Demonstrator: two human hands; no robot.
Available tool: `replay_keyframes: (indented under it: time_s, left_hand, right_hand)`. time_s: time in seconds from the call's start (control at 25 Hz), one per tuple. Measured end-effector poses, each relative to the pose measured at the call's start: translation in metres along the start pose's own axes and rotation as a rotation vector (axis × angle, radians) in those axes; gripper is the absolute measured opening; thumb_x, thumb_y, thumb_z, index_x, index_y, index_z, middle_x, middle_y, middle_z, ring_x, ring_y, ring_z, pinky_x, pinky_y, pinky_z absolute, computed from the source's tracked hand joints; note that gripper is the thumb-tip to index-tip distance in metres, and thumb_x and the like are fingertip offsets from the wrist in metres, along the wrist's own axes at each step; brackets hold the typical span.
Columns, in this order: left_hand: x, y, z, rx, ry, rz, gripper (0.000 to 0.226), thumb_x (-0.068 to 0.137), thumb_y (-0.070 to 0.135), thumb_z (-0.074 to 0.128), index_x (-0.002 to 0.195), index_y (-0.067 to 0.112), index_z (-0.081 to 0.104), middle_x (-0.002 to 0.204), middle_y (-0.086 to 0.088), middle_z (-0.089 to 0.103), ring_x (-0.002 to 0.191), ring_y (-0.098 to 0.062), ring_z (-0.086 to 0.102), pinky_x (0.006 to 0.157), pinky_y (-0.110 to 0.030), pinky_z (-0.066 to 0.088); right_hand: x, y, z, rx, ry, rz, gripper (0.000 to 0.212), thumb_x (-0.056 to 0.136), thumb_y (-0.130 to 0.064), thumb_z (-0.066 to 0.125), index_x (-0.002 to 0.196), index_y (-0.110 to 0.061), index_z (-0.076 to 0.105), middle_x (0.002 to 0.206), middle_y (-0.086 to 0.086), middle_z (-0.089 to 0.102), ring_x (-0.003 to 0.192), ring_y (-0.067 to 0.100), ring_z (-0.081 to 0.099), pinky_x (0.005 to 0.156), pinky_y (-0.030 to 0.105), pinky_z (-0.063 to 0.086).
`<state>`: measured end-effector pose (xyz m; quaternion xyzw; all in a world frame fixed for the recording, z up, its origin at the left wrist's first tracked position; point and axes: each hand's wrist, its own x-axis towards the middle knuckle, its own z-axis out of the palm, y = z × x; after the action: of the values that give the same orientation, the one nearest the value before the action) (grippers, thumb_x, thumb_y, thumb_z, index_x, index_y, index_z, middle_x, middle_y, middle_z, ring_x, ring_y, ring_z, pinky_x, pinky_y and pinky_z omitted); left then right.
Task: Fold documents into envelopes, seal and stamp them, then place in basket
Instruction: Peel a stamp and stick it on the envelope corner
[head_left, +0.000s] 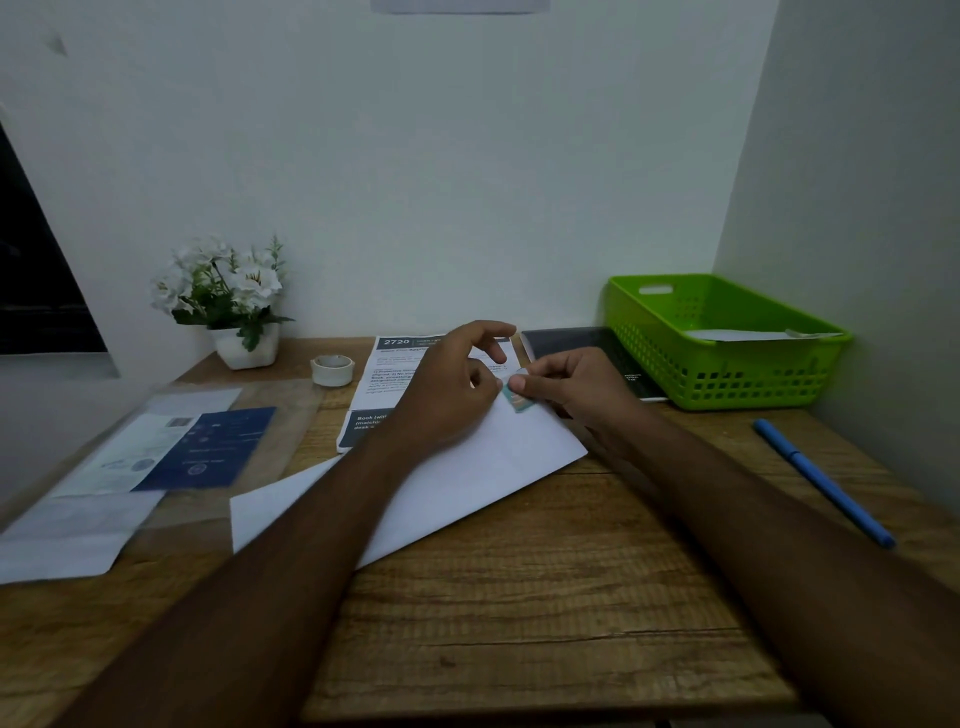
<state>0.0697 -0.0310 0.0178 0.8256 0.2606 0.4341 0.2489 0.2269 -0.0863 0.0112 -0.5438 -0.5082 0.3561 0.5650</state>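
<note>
A: Where is the envelope found?
B: The white envelope (467, 467) is laid flat and askew in the middle of the wooden desk (519, 597), its far edge lapped over a printed document (374, 395).
A: How are the hands held?
B: A small stamp (517, 400) is pinched by the right hand (576, 389) at the envelope's far right corner, thumb on top. The left hand (452, 395) is set against the stamp's left side with fingers curled and forefinger lifted; whether anything is pinched by it cannot be told.
A: What else is seen?
B: A green basket (649, 358) is set at the far right, with a second envelope (753, 335) lying in it. A black notebook (587, 343) is seen just left of it and a blue pen (823, 480) near it on the right, while a tape roll (332, 370) and potted flowers (228, 306) are placed far left
</note>
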Motion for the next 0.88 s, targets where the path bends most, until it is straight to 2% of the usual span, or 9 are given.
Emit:
replay_keyframes:
  time_s: [0.08, 0.16, 0.24, 0.36, 0.48, 0.56, 0.68, 0.8, 0.88]
  left_hand:
    - [0.000, 0.000, -0.001, -0.011, 0.019, 0.026, 0.051, 0.078, -0.007, 0.058, 0.116, 0.027, 0.056, 0.096, 0.002, 0.058, 0.056, -0.019, 0.058, 0.064, -0.035, 0.050]
    - [0.000, 0.000, -0.002, -0.015, 0.036, 0.044, 0.051, 0.079, -0.008, 0.057, 0.117, 0.025, 0.057, 0.096, 0.001, 0.058, 0.056, -0.010, 0.056, 0.065, -0.034, 0.050]
    - [-0.001, 0.001, -0.002, 0.000, 0.039, 0.055, 0.050, 0.078, -0.009, 0.056, 0.117, 0.024, 0.057, 0.097, 0.000, 0.058, 0.057, -0.017, 0.057, 0.065, -0.034, 0.051]
    - [-0.001, 0.001, -0.002, 0.036, 0.033, 0.083, 0.051, 0.077, -0.011, 0.055, 0.114, 0.023, 0.058, 0.096, -0.001, 0.057, 0.061, -0.021, 0.057, 0.065, -0.036, 0.050]
    - [0.000, 0.000, -0.002, 0.067, 0.010, 0.122, 0.052, 0.076, -0.014, 0.053, 0.112, 0.025, 0.058, 0.095, -0.003, 0.055, 0.064, -0.023, 0.057, 0.063, -0.037, 0.050]
    - [0.001, 0.001, -0.002, 0.063, 0.003, 0.138, 0.050, 0.077, -0.014, 0.053, 0.112, 0.021, 0.059, 0.095, -0.004, 0.054, 0.064, -0.024, 0.058, 0.062, -0.031, 0.049]
    - [0.002, 0.000, -0.004, 0.119, -0.008, 0.205, 0.049, 0.077, -0.014, 0.052, 0.115, 0.016, 0.059, 0.095, -0.002, 0.053, 0.068, -0.015, 0.057, 0.060, -0.019, 0.045]
    - [0.003, -0.002, -0.005, 0.155, -0.052, 0.274, 0.048, 0.078, -0.013, 0.051, 0.119, 0.013, 0.058, 0.094, -0.001, 0.051, 0.073, -0.009, 0.053, 0.065, -0.024, 0.047]
    - [0.004, -0.002, -0.004, 0.183, -0.060, 0.293, 0.048, 0.080, -0.013, 0.049, 0.120, 0.012, 0.057, 0.094, -0.001, 0.051, 0.076, -0.003, 0.050, 0.069, -0.020, 0.044]
  right_hand:
    - [0.000, -0.001, 0.000, -0.019, 0.015, -0.035, 0.006, 0.079, -0.008, 0.075, 0.074, -0.008, 0.072, 0.062, -0.002, 0.071, 0.054, 0.003, 0.062, 0.049, 0.017, 0.045]
    - [-0.001, -0.003, -0.003, -0.003, -0.023, -0.012, 0.009, 0.079, -0.011, 0.076, 0.084, -0.005, 0.073, 0.077, 0.006, 0.074, 0.066, 0.010, 0.066, 0.058, 0.022, 0.051]
    - [-0.001, -0.003, -0.008, 0.009, -0.106, 0.038, 0.025, 0.077, -0.012, 0.077, 0.099, -0.001, 0.071, 0.093, 0.014, 0.074, 0.081, 0.019, 0.070, 0.071, 0.030, 0.057]
    - [-0.001, -0.001, -0.006, -0.050, -0.127, 0.093, 0.034, 0.073, -0.007, 0.080, 0.105, 0.000, 0.069, 0.099, 0.014, 0.074, 0.091, 0.025, 0.071, 0.081, 0.038, 0.058]
    - [-0.001, -0.001, -0.004, -0.074, -0.123, 0.089, 0.032, 0.073, -0.003, 0.078, 0.103, 0.002, 0.069, 0.096, 0.014, 0.074, 0.086, 0.022, 0.070, 0.077, 0.034, 0.059]
    - [-0.001, -0.002, -0.007, -0.057, -0.143, 0.077, 0.030, 0.073, -0.002, 0.078, 0.102, 0.002, 0.069, 0.094, 0.014, 0.074, 0.082, 0.019, 0.070, 0.076, 0.033, 0.058]
    - [0.000, -0.002, -0.010, -0.038, -0.171, 0.071, 0.027, 0.078, -0.009, 0.076, 0.102, 0.000, 0.071, 0.095, 0.013, 0.075, 0.084, 0.020, 0.071, 0.078, 0.032, 0.058]
    - [0.000, -0.001, -0.011, -0.028, -0.186, 0.078, 0.027, 0.087, -0.024, 0.068, 0.099, -0.001, 0.072, 0.095, 0.013, 0.075, 0.081, 0.019, 0.071, 0.072, 0.029, 0.057]
    - [0.002, -0.001, -0.012, -0.042, -0.174, 0.059, 0.026, 0.088, -0.023, 0.067, 0.098, 0.001, 0.072, 0.095, 0.015, 0.074, 0.079, 0.019, 0.070, 0.072, 0.030, 0.056]
